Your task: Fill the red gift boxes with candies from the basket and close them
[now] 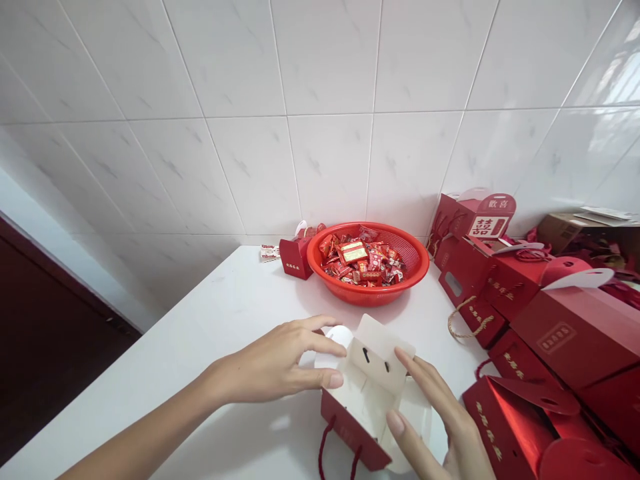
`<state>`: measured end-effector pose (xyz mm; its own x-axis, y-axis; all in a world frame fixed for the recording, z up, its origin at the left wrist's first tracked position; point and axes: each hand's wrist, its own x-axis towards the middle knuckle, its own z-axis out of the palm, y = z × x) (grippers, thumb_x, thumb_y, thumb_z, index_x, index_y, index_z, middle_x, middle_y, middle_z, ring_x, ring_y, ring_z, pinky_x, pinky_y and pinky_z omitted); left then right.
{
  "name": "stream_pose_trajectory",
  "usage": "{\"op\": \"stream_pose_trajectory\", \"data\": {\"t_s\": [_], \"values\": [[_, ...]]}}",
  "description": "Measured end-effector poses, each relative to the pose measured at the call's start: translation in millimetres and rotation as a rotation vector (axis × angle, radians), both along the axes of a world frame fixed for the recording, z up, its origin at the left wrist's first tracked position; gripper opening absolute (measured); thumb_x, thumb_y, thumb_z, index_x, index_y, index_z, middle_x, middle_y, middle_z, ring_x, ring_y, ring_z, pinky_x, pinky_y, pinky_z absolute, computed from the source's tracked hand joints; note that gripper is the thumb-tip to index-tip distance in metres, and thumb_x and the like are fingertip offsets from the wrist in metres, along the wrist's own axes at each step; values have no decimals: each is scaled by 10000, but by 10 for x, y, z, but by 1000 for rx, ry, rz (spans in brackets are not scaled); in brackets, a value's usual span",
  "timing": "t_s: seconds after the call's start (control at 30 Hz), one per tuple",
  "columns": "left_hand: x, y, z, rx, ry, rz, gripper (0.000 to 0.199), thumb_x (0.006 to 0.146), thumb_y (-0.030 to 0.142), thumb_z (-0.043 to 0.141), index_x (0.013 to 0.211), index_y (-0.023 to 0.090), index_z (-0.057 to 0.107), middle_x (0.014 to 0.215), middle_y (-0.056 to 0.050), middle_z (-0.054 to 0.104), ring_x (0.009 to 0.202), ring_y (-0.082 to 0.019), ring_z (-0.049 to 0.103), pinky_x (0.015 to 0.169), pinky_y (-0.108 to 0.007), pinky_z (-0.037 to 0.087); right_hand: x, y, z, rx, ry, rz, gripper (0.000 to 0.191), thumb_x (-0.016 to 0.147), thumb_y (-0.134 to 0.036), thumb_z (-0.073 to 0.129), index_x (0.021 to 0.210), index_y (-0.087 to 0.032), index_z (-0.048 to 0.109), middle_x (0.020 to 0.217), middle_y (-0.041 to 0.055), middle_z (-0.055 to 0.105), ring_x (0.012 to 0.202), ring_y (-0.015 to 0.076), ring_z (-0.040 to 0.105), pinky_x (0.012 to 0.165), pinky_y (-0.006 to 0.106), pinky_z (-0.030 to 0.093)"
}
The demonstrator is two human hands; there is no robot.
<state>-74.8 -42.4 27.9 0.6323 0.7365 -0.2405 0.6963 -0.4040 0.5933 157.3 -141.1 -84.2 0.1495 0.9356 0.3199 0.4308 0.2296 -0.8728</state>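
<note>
A red gift box (350, 427) with a white inside stands on the white table in front of me, its top flaps folded out. Dark red cord handles hang from its near side. My left hand (295, 357) is at the box's left flap, thumb and fingers apart. On the other side, my right hand (440, 413) reaches along the right edge with its fingers spread, the index fingertip by the back flap (383, 340). Inside, the box shows bare white walls and black cord ends. Whether the fingertips press on the card, I cannot tell.
Behind the box, a red plastic basket (370, 293) holds many wrapped sweets (355, 252). A small red box (296, 259) stands left of it, near the tiled wall (330, 167). Several red gift boxes (555, 333) crowd the right side, with a cardboard carton (565, 230) behind.
</note>
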Motion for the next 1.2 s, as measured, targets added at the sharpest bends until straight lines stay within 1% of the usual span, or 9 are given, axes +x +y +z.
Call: {"op": "stream_pose_trajectory", "data": {"t_s": [0.1, 0.2, 0.3, 0.4, 0.6, 0.83, 0.93, 1.07, 1.2], "values": [[-27, 28, 61, -115, 63, 30, 675, 787, 677, 705, 1380, 366, 618, 1602, -67, 423, 1508, -389, 288, 1170, -506, 325, 43, -41, 21, -82, 88, 7, 604, 901, -525, 648, 1444, -273, 573, 1502, 65, 546, 1469, 313, 391, 1177, 454, 391], [-77, 86, 70, -216, 117, -23, 972, 609, 610, 871, 1476, 368, 504, 1570, -54, 474, 1488, -433, 306, 1143, -478, 376, 161, -41, 21, -187, 233, 64, 607, 886, -552, 658, 1425, -280, 595, 1480, 88, 568, 1414, 327, 471, 1050, 389, 522], [-137, 160, -18, -287, 112, -47, 1251, 520, 524, 938, 1580, 357, 295, 1657, -48, 318, 1485, -413, 317, 1148, -431, 378, 275, -13, -35, -298, 284, 179, 667, 858, -505, 707, 1462, -272, 547, 1409, 121, 628, 1277, 323, 607, 959, 361, 575], [-206, 242, -183, -304, 41, -36, 1329, 564, 502, 919, 1616, 339, 124, 1700, -53, 176, 1498, -374, 300, 1174, -407, 334, 302, 0, -134, -270, 215, 230, 692, 853, -431, 719, 1494, -284, 501, 1435, 111, 608, 1263, 301, 622, 965, 352, 574], [-256, 411, -439, -342, -132, -48, 1242, 634, 431, 891, 1612, 351, 130, 1571, -50, 470, 1338, -299, 514, 1109, -381, 399, 267, 35, -304, -60, -124, 175, 636, 908, -360, 656, 1514, -287, 475, 1622, 72, 359, 1480, 294, 360, 1130, 403, 452], [-10, 562, -527, -379, -338, -54, 979, 703, 426, 850, 1554, 300, 384, 1406, -50, 636, 1170, -273, 605, 999, -366, 462, 254, 223, -421, 129, -422, 38, 740, 996, -274, 537, 1630, -260, 155, 1664, 80, 244, 1516, 294, 255, 1163, 476, 421], [73, 559, -541, -357, -349, -65, 905, 748, 418, 815, 1545, 291, 406, 1306, -54, 693, 1093, -252, 629, 939, -351, 484, 186, 299, -441, 206, -425, -46, 702, 1020, -224, 465, 1633, -286, 130, 1675, 77, 224, 1522, 308, 255, 1163, 514, 414], [95, 547, -421, -135, -274, -8, 881, 767, 438, 789, 1546, 306, 400, 1265, -51, 701, 1048, -236, 617, 893, -340, 503, 55, 366, -421, 223, -337, -163, 580, 1050, -243, 393, 1608, -317, 252, 1687, 63, 194, 1521, 314, 266, 1154, 526, 418], [90, 653, -126, 59, -157, -8, 553, 784, 473, 772, 1269, 220, 693, 1138, -70, 742, 1023, -249, 652, 905, -349, 503, -56, 392, -422, 157, -223, -158, 573, 1048, -294, 430, 1597, -343, 275, 1696, 60, 158, 1491, 301, 326, 1026, 383, 555]]}}
